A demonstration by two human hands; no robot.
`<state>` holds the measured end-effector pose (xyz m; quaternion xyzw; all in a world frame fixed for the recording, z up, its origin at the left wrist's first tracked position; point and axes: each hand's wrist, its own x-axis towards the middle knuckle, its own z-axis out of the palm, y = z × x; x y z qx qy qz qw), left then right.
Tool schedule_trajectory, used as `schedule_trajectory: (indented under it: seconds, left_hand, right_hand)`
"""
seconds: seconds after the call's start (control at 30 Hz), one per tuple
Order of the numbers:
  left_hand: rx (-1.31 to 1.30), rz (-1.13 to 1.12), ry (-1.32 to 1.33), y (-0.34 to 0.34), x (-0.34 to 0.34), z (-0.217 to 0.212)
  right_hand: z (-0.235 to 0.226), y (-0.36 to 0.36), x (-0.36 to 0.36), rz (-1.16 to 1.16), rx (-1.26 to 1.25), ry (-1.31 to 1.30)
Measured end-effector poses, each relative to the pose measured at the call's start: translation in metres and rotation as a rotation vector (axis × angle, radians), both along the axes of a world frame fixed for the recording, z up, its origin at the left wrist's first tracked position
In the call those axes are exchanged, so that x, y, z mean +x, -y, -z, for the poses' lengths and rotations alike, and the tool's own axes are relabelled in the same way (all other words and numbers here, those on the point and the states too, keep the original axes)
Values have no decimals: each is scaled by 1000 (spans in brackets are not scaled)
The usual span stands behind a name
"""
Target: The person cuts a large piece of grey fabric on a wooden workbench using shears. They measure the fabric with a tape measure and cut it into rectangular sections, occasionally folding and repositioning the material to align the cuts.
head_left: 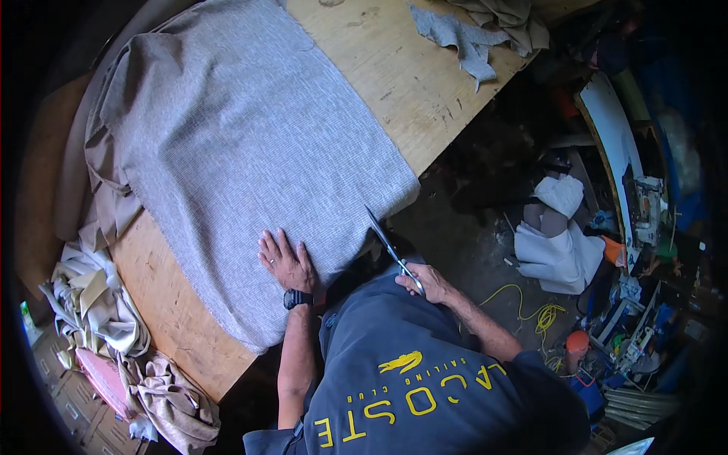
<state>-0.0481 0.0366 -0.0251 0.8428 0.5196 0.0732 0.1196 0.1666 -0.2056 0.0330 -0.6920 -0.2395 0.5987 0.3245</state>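
Observation:
A large piece of grey woven fabric lies over the wooden table and hangs past its near edge. My left hand rests flat on the fabric close to that edge, fingers spread, a dark watch on the wrist. In my right hand are long metal scissors, gripped by the handles. Their blades point up and to the left, with the tip at the fabric's near right edge. Whether the lower blade is under the cloth I cannot tell.
Bare plywood of the table shows beside the fabric. Grey scraps lie at its far right corner. Crumpled cloth is heaped at the left. On the floor to the right are white material, a yellow cord and cluttered tools.

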Motion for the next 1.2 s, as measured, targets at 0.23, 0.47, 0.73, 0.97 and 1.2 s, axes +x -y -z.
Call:
schedule_trajectory:
  seconds: [0.23, 0.47, 0.73, 0.97, 1.2]
  left_hand:
    - [3, -1, 2, 2, 7, -7]
    - [-8, -10, 2, 0, 8, -9]
    - [-1, -11, 9, -1, 2, -1]
    - [-4, -23, 16, -1, 4, -3]
    - [-9, -40, 28, -1, 4, -2]
  right_hand:
    - [3, -17, 13, -142, 56, 257]
    - [12, -39, 15, -114, 105, 292]
    - [9, -41, 13, -33, 90, 210]
    - [2, -93, 32, -142, 89, 293]
    - [10, -97, 32, -111, 148, 345]
